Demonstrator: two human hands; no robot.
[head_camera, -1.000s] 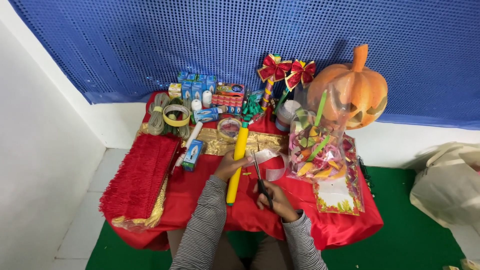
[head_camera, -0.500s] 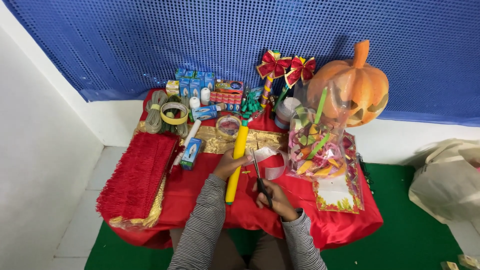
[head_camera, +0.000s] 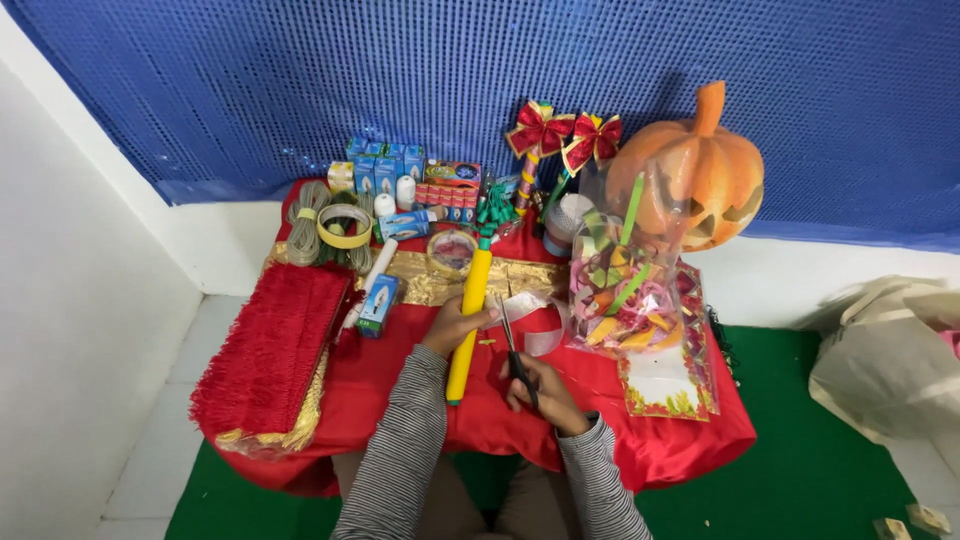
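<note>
The right hand (head_camera: 545, 392) is closed through the handles of a pair of black scissors (head_camera: 512, 345), whose blades point away toward the far side of the table. The left hand (head_camera: 455, 325) is curled around the middle of a yellow balloon pump (head_camera: 468, 318), which lies lengthwise on the red tablecloth (head_camera: 400, 370) with its green nozzle at the far end. Both forearms wear grey striped sleeves (head_camera: 400, 450). Just right of the scissor blades lies a loop of pale ribbon (head_camera: 540, 320); whether the blades touch it cannot be told.

Further right stands a clear bag of coloured balloons (head_camera: 622, 290), with a leaf-printed card (head_camera: 665, 385) near it. Behind the bag, at the far right, sits an orange pumpkin lantern (head_camera: 700, 175), with two red bows (head_camera: 565, 135) to its left. Left of the pump lie a small blue box (head_camera: 378, 305), a gold cloth strip (head_camera: 420, 280) and, at the table's left edge, a red fringed trim (head_camera: 270, 355). Coiled cord (head_camera: 310, 225), a tape roll (head_camera: 345, 227) and small boxes (head_camera: 385, 165) crowd the far left.
</note>
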